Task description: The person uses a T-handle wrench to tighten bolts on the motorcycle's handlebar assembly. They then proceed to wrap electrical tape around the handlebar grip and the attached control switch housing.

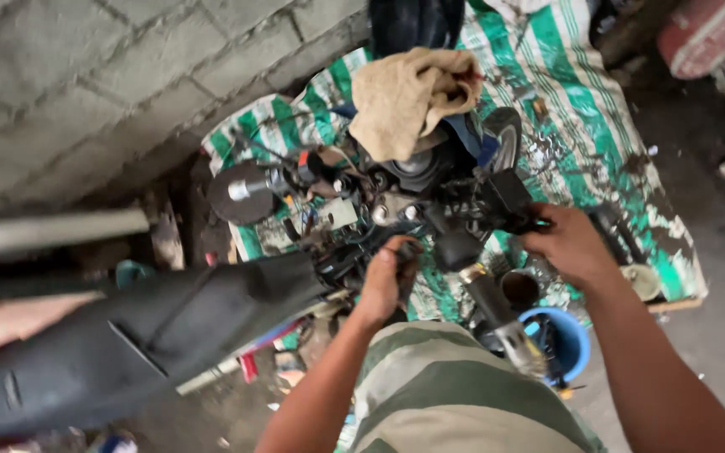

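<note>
Black and greasy, the motorbike front end (pixel 430 201) is sitting between our hands: we are closing our left hand (pixel 383 281) in a tight grip around a dark tool handle (pixel 406 252). Our right hand (pixel 568 243) is gripping the black handlebar switch housing (pixel 505 200), just beyond the tan rag (pixel 409 101), with the blue bucket (pixel 576 340) below that grip.

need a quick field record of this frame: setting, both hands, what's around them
setting: stripped motorcycle front end over a green-and-white striped tarp, beside a block wall
left hand: closed around a dark part low on the exposed assembly
right hand: gripping the black handlebar housing
on top: tan rag draped over the assembly
near hands: round mirror, black body panel, blue bucket, chrome-tipped fork tube
wiring: loose, exposed; details too tangled to tell
</note>
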